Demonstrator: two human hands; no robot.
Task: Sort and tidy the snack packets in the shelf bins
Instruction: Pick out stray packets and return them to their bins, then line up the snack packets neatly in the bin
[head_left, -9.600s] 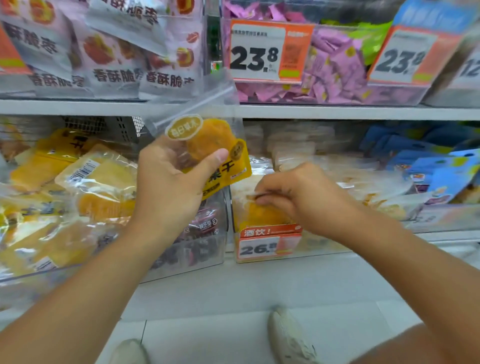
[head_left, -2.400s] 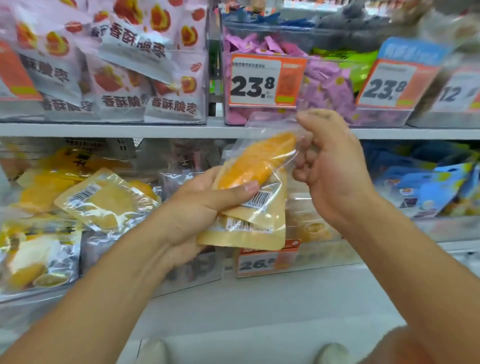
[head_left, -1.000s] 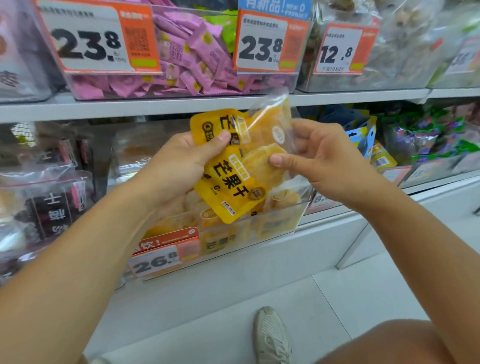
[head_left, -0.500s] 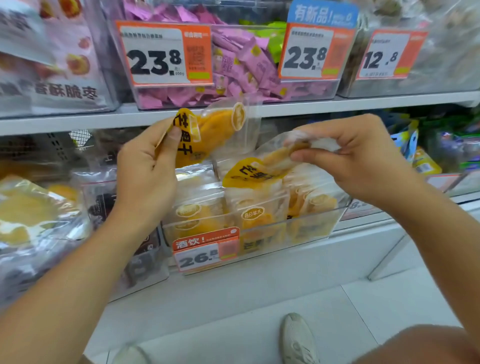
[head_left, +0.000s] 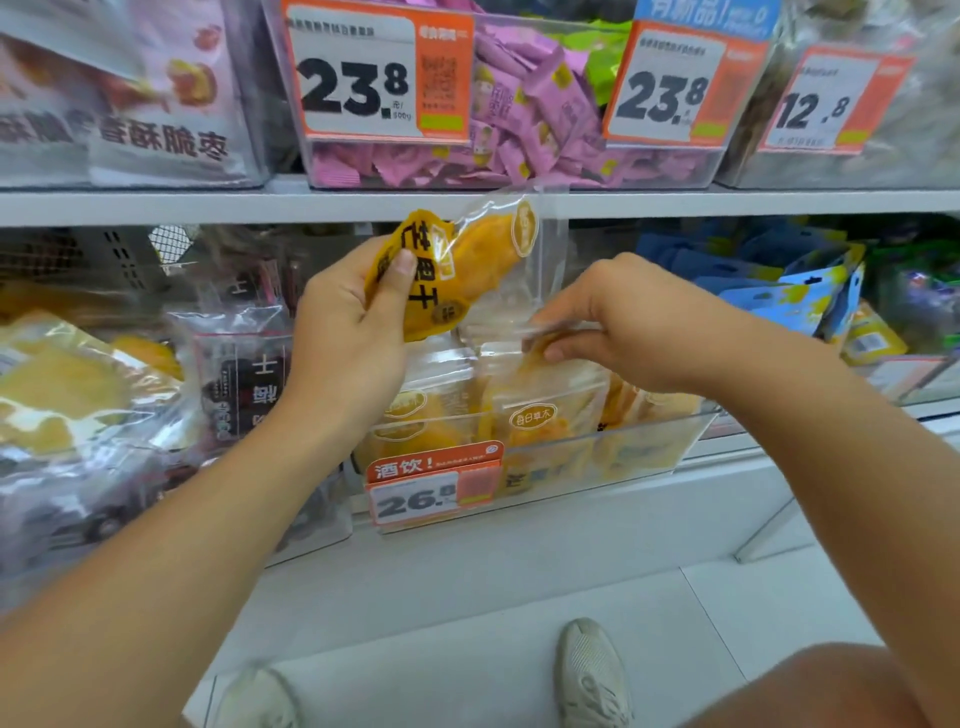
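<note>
above the clear bin (head_left: 649, 447), a mango packet (head_left: 467, 270) is gripped by the left hand (head_left: 348, 332). another packet (head_left: 524, 338) is pinched by the right hand (head_left: 623, 322), being seated upright; the held one likely goes next.

- The right hand (head_left: 621, 325) has dropped from chest height to the top of the clear bin (head_left: 597, 457) tagged 26.8. Half a second ago it held its packet above the bin.
- The second mango packet (head_left: 540, 358), pinched at its top edge by the right hand, now sits among the packets standing in that bin. A second ago both hands held the two packets together as one stack.
- The left hand (head_left: 353, 332) now grips one mango packet (head_left: 462, 270) alone, raised just under the upper shelf edge (head_left: 156, 208).
- The camera has moved closer to the shelf.
</note>
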